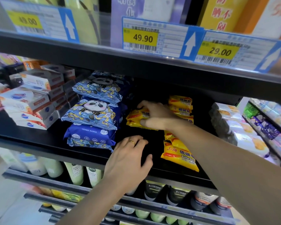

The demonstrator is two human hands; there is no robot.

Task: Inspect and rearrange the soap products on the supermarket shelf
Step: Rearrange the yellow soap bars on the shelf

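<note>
Head view: I see my right hand reaching deep onto the black shelf, its grip closed around a yellow soap pack, thumb under the near edge, fingers over the top. Just right of that grip is a stack of yellow packs; 1 more lies nearer me. My left hand rests flat on the shelf below the grip, fingers relaxed. Left of it, blue panda packs.

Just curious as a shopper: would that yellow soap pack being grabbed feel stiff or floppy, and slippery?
The yellow soap pack probably feels firm in the middle with floppy crimped ends. Its glossy wrapper looks slippery, so it may slide on the black shelf. The right hand spans it easily, suggesting it is light.
</note>
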